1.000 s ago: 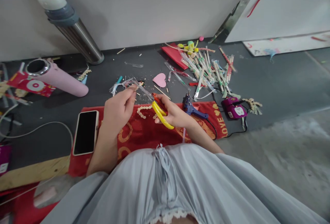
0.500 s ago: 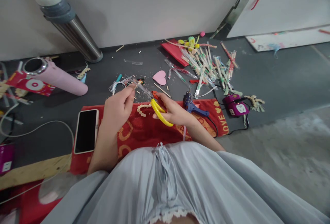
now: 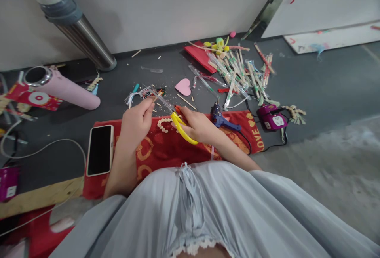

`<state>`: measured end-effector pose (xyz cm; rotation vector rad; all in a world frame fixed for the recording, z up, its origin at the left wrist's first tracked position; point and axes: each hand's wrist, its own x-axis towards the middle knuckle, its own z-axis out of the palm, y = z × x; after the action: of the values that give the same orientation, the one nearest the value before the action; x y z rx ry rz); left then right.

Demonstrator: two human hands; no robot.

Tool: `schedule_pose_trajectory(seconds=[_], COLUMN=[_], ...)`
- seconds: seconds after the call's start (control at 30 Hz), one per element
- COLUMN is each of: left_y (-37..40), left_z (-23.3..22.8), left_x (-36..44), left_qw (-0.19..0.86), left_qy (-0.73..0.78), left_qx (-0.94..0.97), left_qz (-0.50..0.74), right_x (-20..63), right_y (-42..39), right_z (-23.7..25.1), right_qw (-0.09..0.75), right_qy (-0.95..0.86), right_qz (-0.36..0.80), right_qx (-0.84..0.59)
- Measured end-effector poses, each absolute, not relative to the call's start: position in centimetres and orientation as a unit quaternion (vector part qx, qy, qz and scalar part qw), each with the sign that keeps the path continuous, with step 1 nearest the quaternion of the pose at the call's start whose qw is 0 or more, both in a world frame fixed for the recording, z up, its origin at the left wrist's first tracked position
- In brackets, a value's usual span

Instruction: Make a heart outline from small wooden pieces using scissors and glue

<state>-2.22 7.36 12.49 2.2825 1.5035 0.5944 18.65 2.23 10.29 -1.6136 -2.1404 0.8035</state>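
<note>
A pair of scissors with yellow-and-orange plastic handles [image 3: 183, 131] is gripped by the right hand [image 3: 197, 125] at the centre of the frame, its metal blades pointed up and left. A short, thin, pale wooden stick [image 3: 158, 96] is pinched between the thumb and fingers of the left hand [image 3: 136, 121], left of centre, beside the blade tips; whether stick and blades touch cannot be told. Below the blades, a curved beige beaded strip [image 3: 162, 126] is seen on a red cloth with gold lettering and hearts [image 3: 166, 147]. A white-edged black phone [image 3: 100, 150] is laid at the cloth's left end, and a blue glue gun [image 3: 227, 123] is set toward its right. A flat pink heart [image 3: 183, 86] is seen above centre, while clear-wrapped pale wooden sticks [image 3: 234, 71] are heaped at upper right. A steel flask [image 3: 92, 44] is stood at upper left.
</note>
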Motion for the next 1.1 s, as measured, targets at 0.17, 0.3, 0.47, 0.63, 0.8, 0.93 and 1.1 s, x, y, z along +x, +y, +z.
schedule_pose_trajectory(seconds=[0.17,0.3,0.47,0.63,0.8,0.93,1.1], left_y=[7.7,8.2,8.3,7.7,6.9,6.2,5.6], left_z=[12.5,11.8,11.0,10.8,10.5,10.7,11.0], left_x=[-2.0,-1.5,-0.9,-0.4,-0.4,-0.8,-1.1], left_qw=[0.176,0.155,0.144,0.17,0.166,0.17,0.183], left_qy=[0.521,0.506,0.514,0.505,0.504,0.5,0.508], left_qx=[0.81,0.821,0.818,0.82,0.823,0.823,0.815], left_qz=[0.205,0.213,0.215,0.209,0.205,0.207,0.21], right_x=[18.7,19.4,20.3,20.3,19.8,19.6,19.5], right_y=[2.5,2.8,2.7,2.0,1.3,0.8,0.5], right_z=[10.5,9.7,8.1,7.7,7.7,7.9,8.4], right_qw=[0.136,0.159,0.211,0.22,0.219,0.233,0.227], right_qy=[-0.746,-0.735,-0.735,-0.73,-0.733,-0.736,-0.742], right_qz=[0.284,0.304,0.322,0.324,0.334,0.329,0.322], right_qx=[-0.587,-0.585,-0.558,-0.561,-0.551,-0.544,-0.543])
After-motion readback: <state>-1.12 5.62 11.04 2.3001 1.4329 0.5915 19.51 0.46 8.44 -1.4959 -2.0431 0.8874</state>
